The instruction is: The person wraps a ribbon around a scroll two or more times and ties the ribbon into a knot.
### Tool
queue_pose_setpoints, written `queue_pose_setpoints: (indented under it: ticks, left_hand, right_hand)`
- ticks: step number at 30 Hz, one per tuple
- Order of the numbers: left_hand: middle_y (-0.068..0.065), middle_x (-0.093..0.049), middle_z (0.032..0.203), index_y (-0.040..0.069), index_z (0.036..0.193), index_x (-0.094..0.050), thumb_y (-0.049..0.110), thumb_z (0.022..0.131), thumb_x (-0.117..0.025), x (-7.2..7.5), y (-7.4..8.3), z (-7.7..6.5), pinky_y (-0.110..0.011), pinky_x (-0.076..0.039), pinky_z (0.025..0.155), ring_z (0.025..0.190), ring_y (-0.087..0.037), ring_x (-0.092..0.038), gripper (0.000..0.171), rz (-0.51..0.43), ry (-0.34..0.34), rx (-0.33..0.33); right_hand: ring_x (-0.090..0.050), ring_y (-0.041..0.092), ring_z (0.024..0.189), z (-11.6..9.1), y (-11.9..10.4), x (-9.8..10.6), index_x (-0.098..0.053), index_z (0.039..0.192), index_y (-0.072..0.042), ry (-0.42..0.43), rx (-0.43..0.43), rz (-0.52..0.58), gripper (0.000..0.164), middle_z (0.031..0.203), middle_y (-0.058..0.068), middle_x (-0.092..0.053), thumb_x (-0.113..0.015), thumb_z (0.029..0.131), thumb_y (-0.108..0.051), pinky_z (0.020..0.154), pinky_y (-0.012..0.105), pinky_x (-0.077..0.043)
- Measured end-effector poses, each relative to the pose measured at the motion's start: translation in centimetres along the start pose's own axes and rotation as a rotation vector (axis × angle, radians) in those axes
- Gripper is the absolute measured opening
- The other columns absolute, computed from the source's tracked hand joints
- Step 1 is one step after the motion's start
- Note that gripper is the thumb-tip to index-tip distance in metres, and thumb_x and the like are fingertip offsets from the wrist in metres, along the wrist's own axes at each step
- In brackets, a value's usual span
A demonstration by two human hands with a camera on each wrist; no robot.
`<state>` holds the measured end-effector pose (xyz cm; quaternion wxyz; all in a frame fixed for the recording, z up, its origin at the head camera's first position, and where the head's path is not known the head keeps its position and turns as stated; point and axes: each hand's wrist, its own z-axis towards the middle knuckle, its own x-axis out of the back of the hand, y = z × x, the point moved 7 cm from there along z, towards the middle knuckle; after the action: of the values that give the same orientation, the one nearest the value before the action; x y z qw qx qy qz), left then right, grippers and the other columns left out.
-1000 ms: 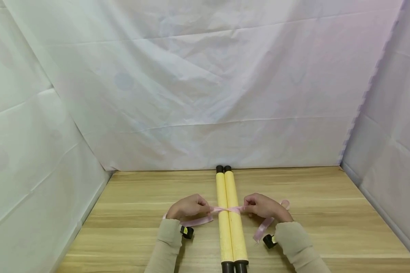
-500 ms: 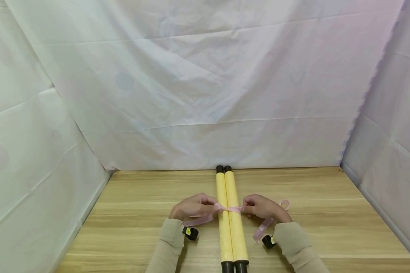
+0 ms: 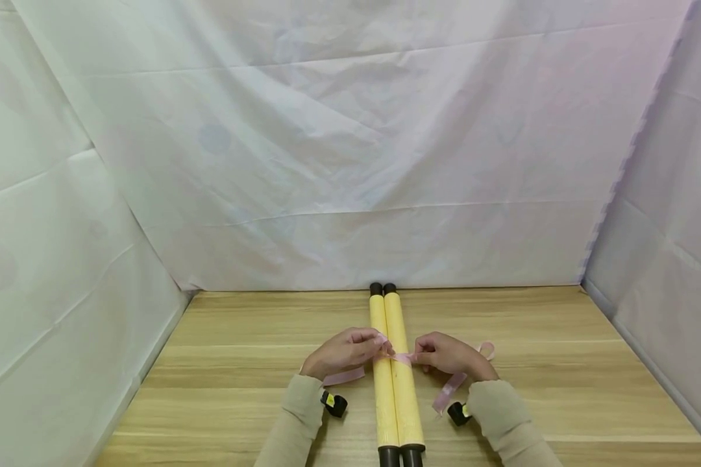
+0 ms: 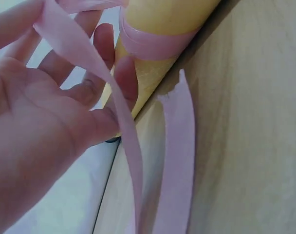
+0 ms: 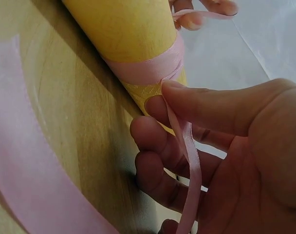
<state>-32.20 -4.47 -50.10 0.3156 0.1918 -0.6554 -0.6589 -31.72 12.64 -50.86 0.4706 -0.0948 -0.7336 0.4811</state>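
Observation:
Two yellow tubes (image 3: 405,402) with black ends lie side by side on the table. A pink ribbon (image 3: 402,358) wraps around them near the middle. Over the left tube, my left hand (image 3: 344,350) holds one length of ribbon (image 4: 75,41) between thumb and index finger, the other fingers loosely bent. Right of the tubes, my right hand (image 3: 451,353) pinches the other length (image 5: 189,161) close to the wrap. In the right wrist view, the thumb presses it against the index finger. Part of the crossing is hidden behind the left fingers in the head view.
A loose ribbon end (image 4: 177,156) lies on the wooden table (image 3: 239,389) beneath the left hand. Another ribbon tail (image 3: 448,392) lies by the right wrist. White cloth (image 3: 350,162) hangs behind the table and at both sides. Small black cameras sit at both wrists.
My left hand has moved right, from beside the tubes to over the left one, carrying its ribbon length toward the crossing. The right hand has stayed nearly still, pinching its length.

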Motion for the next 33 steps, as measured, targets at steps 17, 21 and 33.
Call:
queue_pose_setpoints:
  ticks: [17, 21, 33]
  left_hand:
    - [-0.012, -0.064, 0.100, 0.002, 0.110, -0.064, 0.027, 0.099, -0.048, 0.2, -0.9, -0.3, -0.036, -0.048, 0.076, 0.086, -0.018, -0.056, 0.032, -0.017, 0.076, 0.059]
    - [-0.006, -0.058, 0.094, -0.006, 0.113, -0.059, 0.022, 0.099, -0.048, -0.4, -1.4, -0.5, -0.029, -0.043, 0.072, 0.083, -0.016, -0.051, 0.034, -0.198, 0.060, 0.111]
    - [-0.005, -0.052, 0.087, -0.010, 0.110, -0.054, 0.024, 0.100, -0.046, -1.0, -1.4, -0.4, -0.027, -0.037, 0.068, 0.078, -0.017, -0.045, 0.036, -0.217, 0.064, 0.183]
  right_hand:
    - [-0.041, 0.007, 0.050, 0.2, 0.0, 0.1, -0.061, 0.075, -0.002, -0.001, -0.020, -0.003, 0.031, 0.067, 0.016, -0.064, -0.057, 0.094, -0.026, 0.048, 0.022, -0.034]
    - [-0.041, 0.007, 0.050, 0.1, 0.0, 0.1, -0.060, 0.075, -0.002, -0.009, -0.018, 0.005, 0.031, 0.067, 0.016, -0.064, -0.055, 0.095, -0.026, 0.048, 0.021, -0.034]
    - [-0.043, 0.007, 0.050, -0.3, 0.5, 0.4, -0.061, 0.076, -0.004, -0.020, -0.020, -0.016, 0.027, 0.064, 0.013, -0.066, -0.057, 0.094, -0.023, 0.050, 0.022, -0.035]
